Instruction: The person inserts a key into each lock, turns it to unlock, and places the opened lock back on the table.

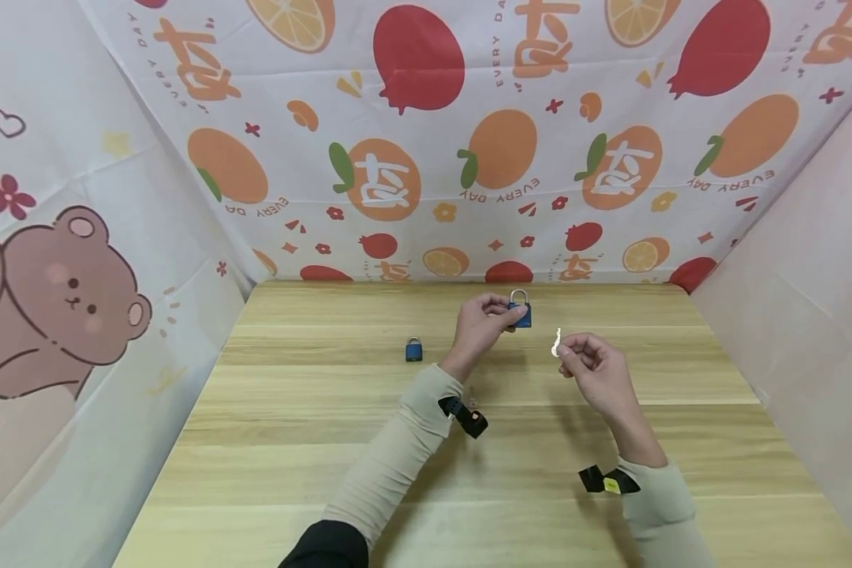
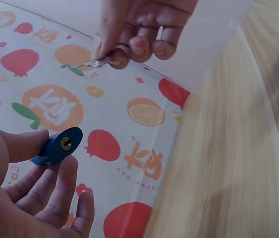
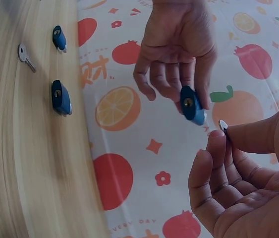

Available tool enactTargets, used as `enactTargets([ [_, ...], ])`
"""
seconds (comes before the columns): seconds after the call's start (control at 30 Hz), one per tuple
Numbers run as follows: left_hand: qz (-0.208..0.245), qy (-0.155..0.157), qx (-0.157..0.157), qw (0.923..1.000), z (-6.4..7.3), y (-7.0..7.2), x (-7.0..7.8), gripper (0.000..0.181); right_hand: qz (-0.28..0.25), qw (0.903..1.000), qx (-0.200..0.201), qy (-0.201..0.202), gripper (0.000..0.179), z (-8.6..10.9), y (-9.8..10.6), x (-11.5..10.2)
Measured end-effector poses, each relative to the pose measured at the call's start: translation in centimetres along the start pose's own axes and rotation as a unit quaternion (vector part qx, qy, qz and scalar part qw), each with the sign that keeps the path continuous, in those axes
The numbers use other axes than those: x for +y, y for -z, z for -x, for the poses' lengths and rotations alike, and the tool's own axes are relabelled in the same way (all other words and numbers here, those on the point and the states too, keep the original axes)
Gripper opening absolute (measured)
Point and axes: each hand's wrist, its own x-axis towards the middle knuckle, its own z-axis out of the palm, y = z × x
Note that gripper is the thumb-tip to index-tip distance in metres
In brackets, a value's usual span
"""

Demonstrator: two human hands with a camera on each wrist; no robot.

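Note:
Between thumb and fingers, my left hand (image 1: pixel 481 325) grips a blue padlock (image 1: pixel 521 317), its silver shackle pointing up in the head view. The brass keyhole (image 2: pixel 66 143) on its underside shows in the left wrist view. To the right, my right hand (image 1: pixel 599 372) pinches a silver key (image 1: pixel 557 344) by its head. In the left wrist view the toothed blade (image 2: pixel 93 63) sticks out past the fingertips. A gap separates key and padlock.
Another blue padlock (image 1: pixel 413 349) sits on the wooden table (image 1: pixel 312 442), left of my left hand. The right wrist view shows two padlocks there, one farther (image 3: pixel 59 38) and one nearer (image 3: pixel 61 97), plus a loose key (image 3: pixel 26 57). A fruit-print cloth (image 1: pixel 440 181) hangs behind.

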Motion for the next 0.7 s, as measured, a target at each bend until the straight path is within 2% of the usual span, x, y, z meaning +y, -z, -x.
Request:
enactTargets([
  [0.23, 0.026, -0.002, -0.013, 0.9996, 0.4, 0.4, 0.8, 0.029, -0.012, 0.9996, -0.010, -0.023, 0.025, -0.2, -0.4, -0.3],
  [0.47, 0.029, -0.012, -0.015, 0.9994, 0.7, 0.5, 1.4, 0.030, -0.018, 0.9996, -0.012, -0.016, 0.025, -0.4, -0.7, -0.1],
  [0.7, 0.043, -0.022, -0.013, 0.9988, 0.9, 0.6, 1.4, 0.029, -0.018, 0.9996, -0.017, -0.010, 0.025, -0.5, -1.2, 0.2],
])
